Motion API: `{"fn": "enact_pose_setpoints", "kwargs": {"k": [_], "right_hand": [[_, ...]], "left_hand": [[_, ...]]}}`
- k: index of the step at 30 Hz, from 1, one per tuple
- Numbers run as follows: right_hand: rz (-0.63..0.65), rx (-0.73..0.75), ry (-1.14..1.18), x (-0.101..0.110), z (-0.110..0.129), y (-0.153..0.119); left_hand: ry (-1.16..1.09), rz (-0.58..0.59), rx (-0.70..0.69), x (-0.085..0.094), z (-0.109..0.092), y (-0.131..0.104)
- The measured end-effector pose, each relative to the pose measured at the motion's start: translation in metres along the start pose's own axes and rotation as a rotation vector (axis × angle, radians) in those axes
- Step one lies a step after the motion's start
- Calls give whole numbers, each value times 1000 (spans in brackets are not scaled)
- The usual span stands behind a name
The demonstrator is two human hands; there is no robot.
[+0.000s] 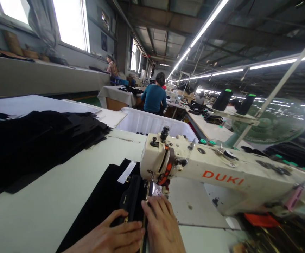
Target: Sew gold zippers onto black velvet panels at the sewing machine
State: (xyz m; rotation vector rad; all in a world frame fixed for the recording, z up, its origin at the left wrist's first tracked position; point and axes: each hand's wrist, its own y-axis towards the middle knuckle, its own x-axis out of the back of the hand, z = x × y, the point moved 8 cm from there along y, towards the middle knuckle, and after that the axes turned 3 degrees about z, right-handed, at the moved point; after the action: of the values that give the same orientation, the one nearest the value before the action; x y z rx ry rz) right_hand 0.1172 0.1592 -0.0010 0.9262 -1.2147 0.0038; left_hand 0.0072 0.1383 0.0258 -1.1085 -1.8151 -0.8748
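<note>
A black fabric piece (96, 202) lies beneath the head of a cream sewing machine (186, 158). It bears a black strip with gold-coloured hardware, a gold-toned edging along its right side, and a white label (126, 172) near the top. My left hand (118, 233) rests on the strip, thumb spread away from the stretched fingers beside a small gold fitting. Pressed flat along the gold-toned edging, my right hand (161, 221) has its fingertips just in front of the needle area. The needle itself is hard to make out.
Dark fabric pieces (44, 137) are piled on the left of the white table (62, 189). Behind the machine stands a white plastic bin (154, 121). Black thread cones (222, 100), a green fan (269, 121) and a red item (261, 220) are at right. A person in teal (154, 98) sits ahead.
</note>
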Motion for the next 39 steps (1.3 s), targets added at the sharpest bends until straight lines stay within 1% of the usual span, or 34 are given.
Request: {"fn": "enact_pose_setpoints", "kwargs": {"k": [3,5,7,9,10,12,14,17,19,21,24,28,31,35,39], "right_hand": [[83,-46,38,-2,-9,6],[137,-88,88,0,-19,10],[172,-166,130,4,-34,15],[190,-244,112,9,-50,21],[198,-263,89,10,-57,25],[215,-241,51,8,-62,31],[229,-177,42,2,-60,37],[243,-85,10,-7,-51,39],[242,-85,-20,-10,-47,38],[239,-145,-44,-11,-48,37],[244,-286,-71,-11,-55,38],[265,-426,-93,-12,-63,42],[289,-454,-85,-12,-60,41],[298,-495,-84,-11,-55,38],[304,-515,-80,-8,-55,37]], "left_hand": [[0,-150,33,5,8,1],[40,-198,76,10,10,2],[63,-172,92,16,7,3],[55,-100,89,22,4,5],[44,-60,96,24,3,5],[17,3,122,26,5,6],[-7,21,149,25,8,6],[-40,-2,147,24,9,7],[-44,-6,147,21,9,7],[-33,-1,151,18,10,7],[-24,1,144,15,12,9],[-28,67,122,10,13,13],[-8,83,103,11,11,17],[25,71,64,13,6,21],[71,65,33,12,4,23]]}}
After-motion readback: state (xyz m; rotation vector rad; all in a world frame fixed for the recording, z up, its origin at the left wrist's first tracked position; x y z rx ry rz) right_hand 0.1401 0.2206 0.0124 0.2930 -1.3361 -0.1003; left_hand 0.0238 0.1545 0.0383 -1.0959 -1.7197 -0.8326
